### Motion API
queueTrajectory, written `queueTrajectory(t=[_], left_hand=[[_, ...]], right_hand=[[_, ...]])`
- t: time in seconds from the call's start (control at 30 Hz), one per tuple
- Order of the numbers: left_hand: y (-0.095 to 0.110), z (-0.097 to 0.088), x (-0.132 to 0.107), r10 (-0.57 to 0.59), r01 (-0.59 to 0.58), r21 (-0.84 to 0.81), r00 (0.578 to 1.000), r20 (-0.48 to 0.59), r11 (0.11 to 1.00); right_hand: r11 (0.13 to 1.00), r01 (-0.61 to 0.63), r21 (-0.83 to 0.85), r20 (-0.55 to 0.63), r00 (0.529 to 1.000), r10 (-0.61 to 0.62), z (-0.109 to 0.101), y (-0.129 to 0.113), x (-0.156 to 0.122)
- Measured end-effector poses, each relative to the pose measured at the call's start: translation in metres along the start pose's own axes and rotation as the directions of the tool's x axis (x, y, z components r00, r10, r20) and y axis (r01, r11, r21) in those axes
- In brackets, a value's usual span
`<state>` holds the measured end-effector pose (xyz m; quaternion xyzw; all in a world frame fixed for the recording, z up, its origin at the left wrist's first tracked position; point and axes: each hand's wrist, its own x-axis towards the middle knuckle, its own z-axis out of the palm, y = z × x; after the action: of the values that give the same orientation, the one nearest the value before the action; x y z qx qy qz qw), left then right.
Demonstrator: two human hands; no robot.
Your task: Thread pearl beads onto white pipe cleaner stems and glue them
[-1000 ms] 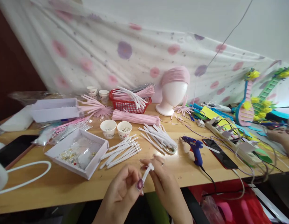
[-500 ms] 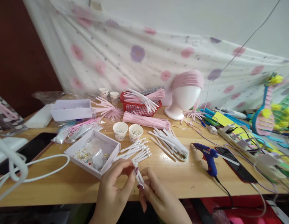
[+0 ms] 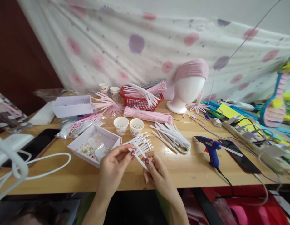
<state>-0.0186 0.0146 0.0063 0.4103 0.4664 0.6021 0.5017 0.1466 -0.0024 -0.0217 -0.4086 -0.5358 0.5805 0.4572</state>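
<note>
My left hand and my right hand pinch the two ends of one white foam strip above the near part of the wooden table. The strip slants from upper left to lower right between my fingertips. Just beyond it lies a row of white strips with pearl tips. Two paper cups of beads stand behind those. A white box of mixed beads sits left of my left hand.
A blue glue gun lies to the right beside a black phone and a power strip. Farther back are a red basket, pink strips, a loose pile of white strips and a foam head. White tubing loops at left.
Both hands moved forward over the table toward the pearl-tipped strips, still holding the white strip. The strip went from nearly upright to slanted. The camera swung left.
</note>
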Motion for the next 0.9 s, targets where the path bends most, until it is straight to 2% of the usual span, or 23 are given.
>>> queueTrajectory(t=[0.23, 0.37, 0.6, 0.77, 0.9], left_hand=[[0.011, -0.003, 0.005, 0.065, -0.064, 0.008, 0.997, -0.047, 0.998], [0.013, -0.002, 0.007, 0.101, -0.102, -0.012, 0.992, -0.071, 0.995], [0.012, 0.007, 0.001, 0.018, -0.015, -0.029, 0.995, 0.099, 0.999], [0.014, 0.007, -0.010, 0.013, -0.004, -0.045, 0.983, 0.186, 0.999], [0.014, 0.007, -0.014, -0.016, 0.034, -0.087, 0.981, 0.193, 0.996]], right_hand=[[0.992, -0.038, 0.122, 0.139, 0.990, 0.020, -0.010, -0.005, -0.012], [0.988, -0.051, 0.148, 0.159, 0.987, 0.027, -0.013, -0.007, -0.014], [0.989, -0.089, 0.117, 0.184, 0.981, 0.067, -0.010, -0.013, -0.017], [0.996, -0.084, 0.038, 0.096, 0.992, 0.080, -0.007, -0.016, -0.019], [0.998, -0.052, -0.042, 0.041, 0.998, 0.053, -0.006, -0.016, -0.020]])
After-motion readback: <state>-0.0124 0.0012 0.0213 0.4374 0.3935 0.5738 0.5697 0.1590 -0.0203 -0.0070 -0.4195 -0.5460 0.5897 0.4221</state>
